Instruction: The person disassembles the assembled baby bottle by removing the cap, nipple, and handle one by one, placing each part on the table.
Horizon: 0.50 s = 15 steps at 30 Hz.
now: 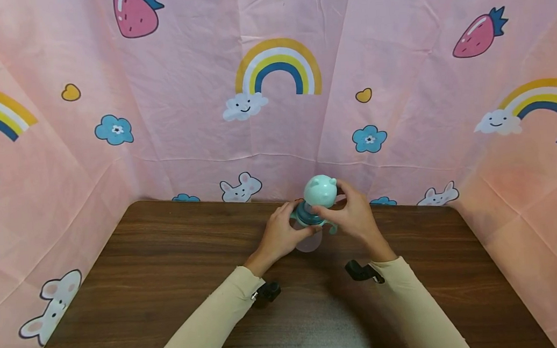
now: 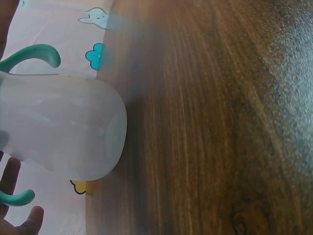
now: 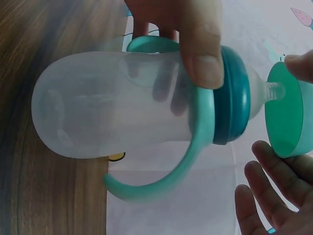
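Left hand (image 1: 280, 231) grips one bottle (image 3: 93, 105) (two handles (image 3: 154, 190)), right hand (image 1: 357, 216) one cap (image 1: 320, 191).

From here I see long, plain, cream-coloured sleeves (image 1: 203, 322). A small black camera (image 1: 269, 291) sits by each cuff (image 1: 247, 278), and I make out bare fingers (image 3: 269, 192).

I see room to pass over the surface (image 1: 168, 268) outside both sleeves (image 1: 206, 322), but the pink backdrop (image 1: 179, 78) hems in the back, and the bottle (image 3: 88, 105), its curved handles (image 3: 151, 190) and the domed cap (image 1: 320, 191) crowd the gap between left hand (image 1: 279, 232) and right hand (image 1: 356, 216).
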Available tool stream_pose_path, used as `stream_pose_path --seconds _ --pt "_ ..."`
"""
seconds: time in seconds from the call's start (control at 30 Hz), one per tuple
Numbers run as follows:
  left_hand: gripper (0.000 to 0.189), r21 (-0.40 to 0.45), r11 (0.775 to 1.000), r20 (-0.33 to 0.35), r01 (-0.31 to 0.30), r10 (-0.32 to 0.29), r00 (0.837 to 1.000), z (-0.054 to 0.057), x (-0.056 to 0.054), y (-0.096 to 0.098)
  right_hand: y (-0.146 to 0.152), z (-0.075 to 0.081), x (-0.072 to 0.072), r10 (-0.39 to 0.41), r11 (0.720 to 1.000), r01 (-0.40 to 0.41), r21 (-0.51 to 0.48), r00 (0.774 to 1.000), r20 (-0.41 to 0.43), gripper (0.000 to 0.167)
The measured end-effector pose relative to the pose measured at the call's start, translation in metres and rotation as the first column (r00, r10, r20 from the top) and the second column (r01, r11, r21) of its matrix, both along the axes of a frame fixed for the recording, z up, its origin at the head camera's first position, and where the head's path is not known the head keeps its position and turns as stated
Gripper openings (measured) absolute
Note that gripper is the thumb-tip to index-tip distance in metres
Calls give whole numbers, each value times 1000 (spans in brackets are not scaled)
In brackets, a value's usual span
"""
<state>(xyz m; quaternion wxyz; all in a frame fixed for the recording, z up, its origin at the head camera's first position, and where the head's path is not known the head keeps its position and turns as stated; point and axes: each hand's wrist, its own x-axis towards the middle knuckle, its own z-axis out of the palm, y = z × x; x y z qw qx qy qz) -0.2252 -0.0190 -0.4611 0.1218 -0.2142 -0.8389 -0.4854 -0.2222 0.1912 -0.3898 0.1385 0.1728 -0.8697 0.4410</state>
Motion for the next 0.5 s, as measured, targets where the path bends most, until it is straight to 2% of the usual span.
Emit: stream_pose_path --seconds 0.5 --pt "76 -8 1000 27 -6 6 1000 2 1 0 8 9 -1 -7 999 7 -47 1000 -9 71"
